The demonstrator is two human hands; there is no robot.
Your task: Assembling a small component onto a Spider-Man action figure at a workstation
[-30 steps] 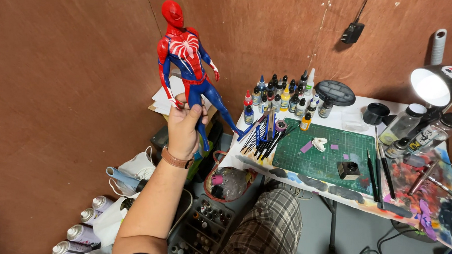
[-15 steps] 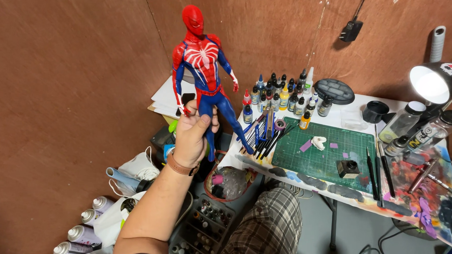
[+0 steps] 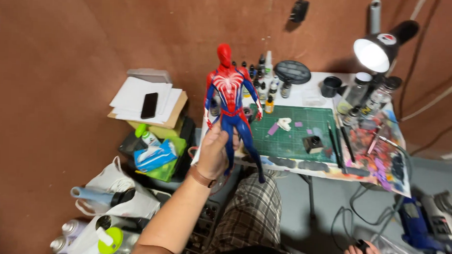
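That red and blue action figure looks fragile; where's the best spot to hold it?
Probably by the thighs, from behind and below, as the left hand does now. The red and blue figure stands upright with thin arms spread out from its sides, so the legs offer the sturdier, easier handle and leave the front in view.

A desk lamp [image 3: 378, 51] at the far right gives the main light; its bulb face is glaring white. The counter [image 3: 307, 102] under it is bright, and the brown wall [image 3: 63, 61] at the left is dimmer. The near corners look soft and stretched.
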